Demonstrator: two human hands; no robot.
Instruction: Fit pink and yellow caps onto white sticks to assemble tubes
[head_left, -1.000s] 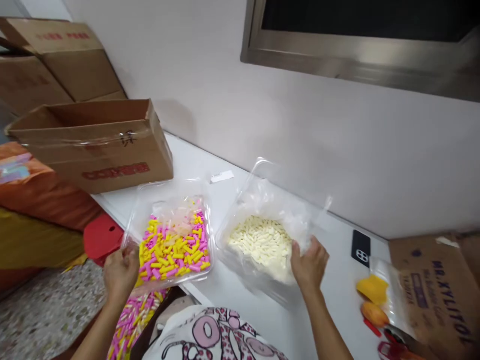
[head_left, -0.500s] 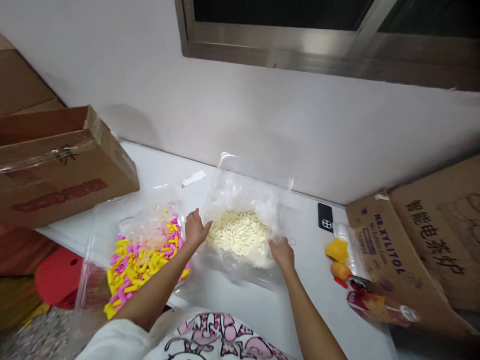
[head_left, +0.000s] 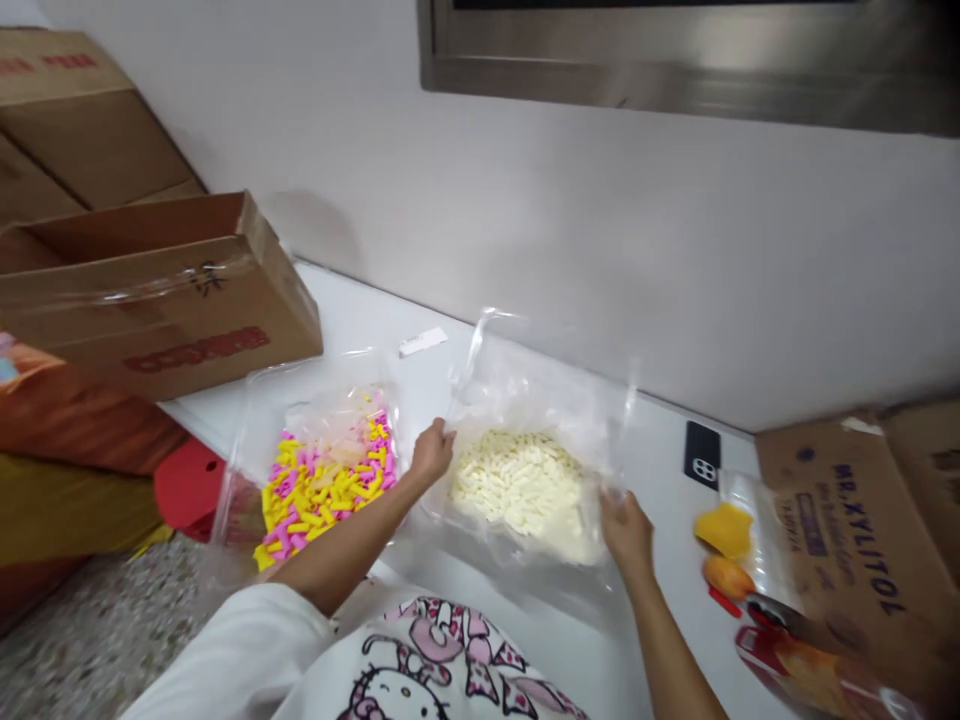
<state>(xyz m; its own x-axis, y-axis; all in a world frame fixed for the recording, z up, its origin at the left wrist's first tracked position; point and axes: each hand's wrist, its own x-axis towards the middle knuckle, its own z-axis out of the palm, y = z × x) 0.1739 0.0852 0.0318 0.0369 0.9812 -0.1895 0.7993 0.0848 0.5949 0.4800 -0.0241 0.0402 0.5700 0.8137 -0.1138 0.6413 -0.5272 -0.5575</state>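
Note:
In front of me on the table stands a clear plastic tub with a thin bag in it, holding many small cream-coloured pieces. My left hand is closed on the tub's left edge. On the opposite side, my right hand grips the right edge, its fingertips partly hidden behind the clear plastic. Left of my left forearm is a second clear plastic tub, filled with yellow and pink short tubes and partly covered by that arm.
An open cardboard box stands at the left, near a red stool. A paper slip lies at the back. At the right are a phone, a yellow piece, a red packet and a printed carton.
My view has swung left, so everything sits further right in the picture. My left hand's fingers and thumb have closed together on the tub's edge. The tub itself has barely moved.

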